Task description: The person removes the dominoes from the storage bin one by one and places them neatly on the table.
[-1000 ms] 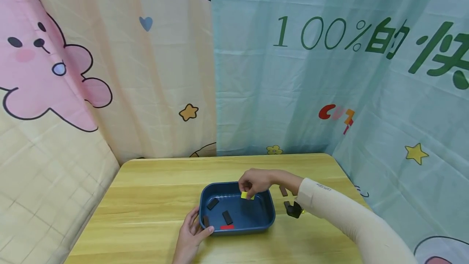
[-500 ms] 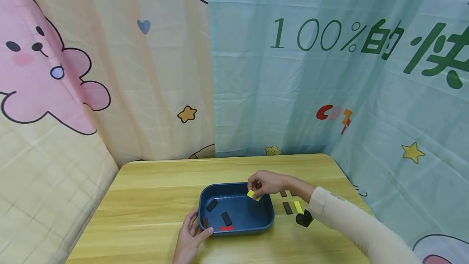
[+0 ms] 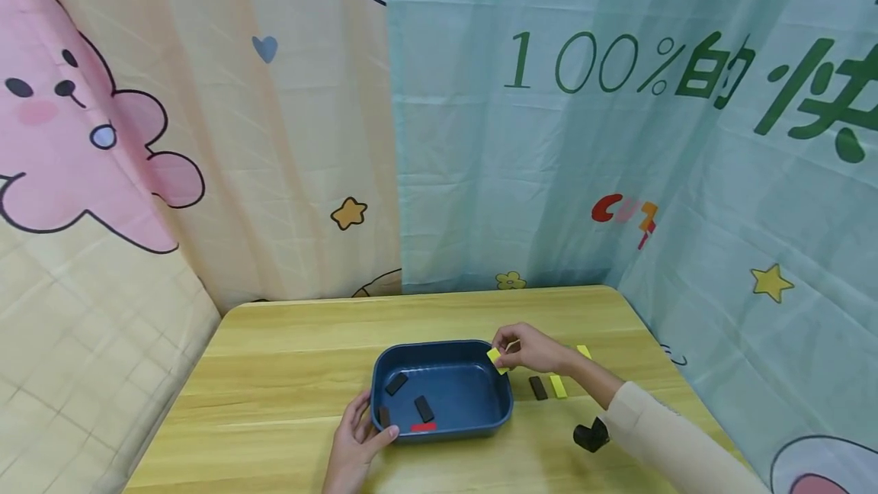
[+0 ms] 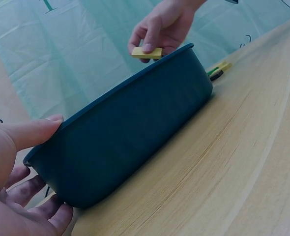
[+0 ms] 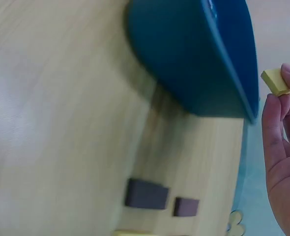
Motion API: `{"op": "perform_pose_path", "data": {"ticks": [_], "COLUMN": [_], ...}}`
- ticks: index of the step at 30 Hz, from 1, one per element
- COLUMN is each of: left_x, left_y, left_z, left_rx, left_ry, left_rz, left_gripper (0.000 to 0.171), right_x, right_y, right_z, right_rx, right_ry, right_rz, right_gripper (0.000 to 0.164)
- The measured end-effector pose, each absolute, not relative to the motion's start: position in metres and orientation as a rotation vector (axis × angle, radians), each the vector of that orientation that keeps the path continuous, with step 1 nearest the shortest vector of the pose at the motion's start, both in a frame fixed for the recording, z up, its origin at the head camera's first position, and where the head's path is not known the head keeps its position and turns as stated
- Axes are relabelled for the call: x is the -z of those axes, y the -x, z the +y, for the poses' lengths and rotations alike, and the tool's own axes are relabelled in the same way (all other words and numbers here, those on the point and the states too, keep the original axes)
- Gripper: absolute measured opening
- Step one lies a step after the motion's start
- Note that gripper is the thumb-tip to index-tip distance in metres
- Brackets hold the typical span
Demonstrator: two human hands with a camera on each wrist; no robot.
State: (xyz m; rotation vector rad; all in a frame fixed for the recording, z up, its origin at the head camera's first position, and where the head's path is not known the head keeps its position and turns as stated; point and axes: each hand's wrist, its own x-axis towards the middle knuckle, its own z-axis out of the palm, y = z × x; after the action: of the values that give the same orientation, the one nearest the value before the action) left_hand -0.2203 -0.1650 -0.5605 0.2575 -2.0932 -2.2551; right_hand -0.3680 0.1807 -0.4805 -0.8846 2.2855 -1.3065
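Note:
A dark blue rectangular tub (image 3: 446,437) with tall walls stands on the table; three dark blocks (image 3: 424,408) and a red block (image 3: 423,427) lie in it. My left hand (image 3: 358,441) grips the tub's near left corner, thumb over the rim and fingers against the outer wall. At the opposite end, my right hand (image 3: 531,348) pinches a small yellow block (image 4: 147,53) between thumb and fingers, right at the far right rim. The right wrist view catches the same yellow block (image 5: 276,81) in the fingertips, just beyond the rim.
Right of the tub lie a dark block (image 3: 538,388), a yellow block (image 3: 558,386) and another yellow block (image 3: 584,351), partly behind the forearm. Another dark block (image 5: 186,206) shows in the right wrist view. A black device (image 3: 591,434) sits by the right sleeve. Printed curtains surround the wooden table (image 3: 288,372).
My right hand has moved right with the yellow block, from over the tub's inside to its right rim. Blocks on the right came into view. My left hand stays on the tub.

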Motion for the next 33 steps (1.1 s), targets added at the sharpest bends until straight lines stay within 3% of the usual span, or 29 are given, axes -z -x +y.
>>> {"op": "perform_pose_path", "data": {"ticks": [8, 15, 33], "left_x": [0.559, 0.557, 0.561], "left_y": [0.221, 0.219, 0.220], "left_z": [-0.164, -0.164, -0.166], "left_rx": [2.255, 2.227, 2.249], "left_ry": [-0.264, -0.244, -0.232], "left_rz": [-2.096, -2.097, -2.100], "left_gripper": [0.090, 0.089, 0.089], "right_x": [0.498, 0.512, 0.542], "right_y": [0.359, 0.352, 0.334], "right_z": [0.210, 0.237, 0.304], "right_rx": [1.480, 1.561, 1.621], "right_ry": [0.763, 0.648, 0.366], "right_rz": [2.290, 2.331, 2.404], "right_gripper": [0.019, 0.014, 0.023]}}
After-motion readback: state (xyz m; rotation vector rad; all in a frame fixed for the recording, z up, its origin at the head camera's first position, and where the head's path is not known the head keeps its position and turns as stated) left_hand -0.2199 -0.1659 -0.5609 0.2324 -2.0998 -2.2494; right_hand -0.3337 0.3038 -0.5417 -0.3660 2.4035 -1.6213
